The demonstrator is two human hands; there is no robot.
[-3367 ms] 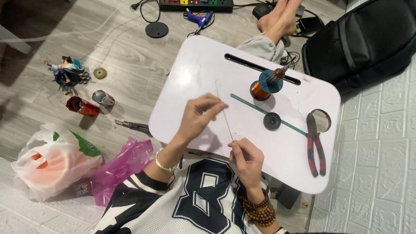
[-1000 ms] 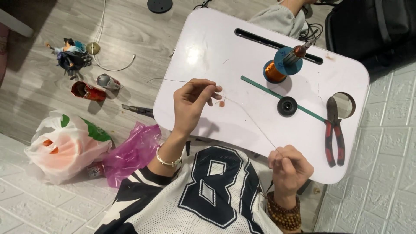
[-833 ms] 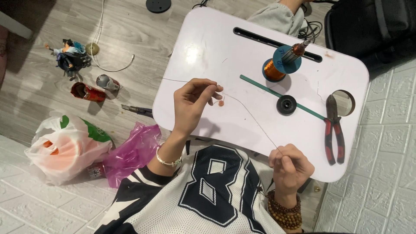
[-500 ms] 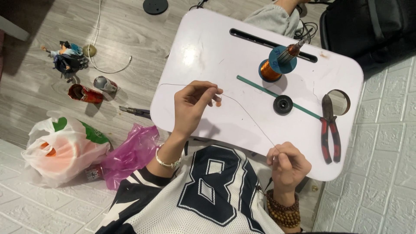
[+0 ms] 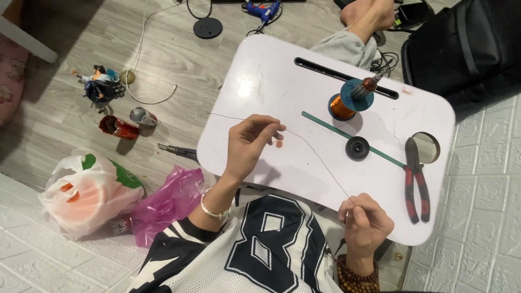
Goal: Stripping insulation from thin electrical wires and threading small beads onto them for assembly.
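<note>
A person seated on the floor is stretching a thin, dark length of wire [image 5: 320, 163] between two bare hands above a small white lap table with rounded corners [image 5: 260, 70]. The left hand [image 5: 251, 142] is pinching the wire between thumb and fingertips over the table's near left part, its other fingers curled loosely, while the wire's free end is trailing out past the table's left edge. The right hand [image 5: 367, 222] is closed around the other end at the table's near edge, just above the lap. Compared with three seconds ago, when both hands were working close together at the table's front, they are now well apart, with the right one drawn back toward the body, so the wire is running in a long, shallow curve between them; over the last second the pose is barely changing. A small orange bead or scrap [image 5: 279, 144] is lying on the table just beside the left fingertips. Farther back, a spool of copper wire with a blue disc top [image 5: 347, 103] is standing near a thin green rod [image 5: 353, 140], a black round disc [image 5: 357, 147] and red-handled pliers [image 5: 415, 182].
</note>
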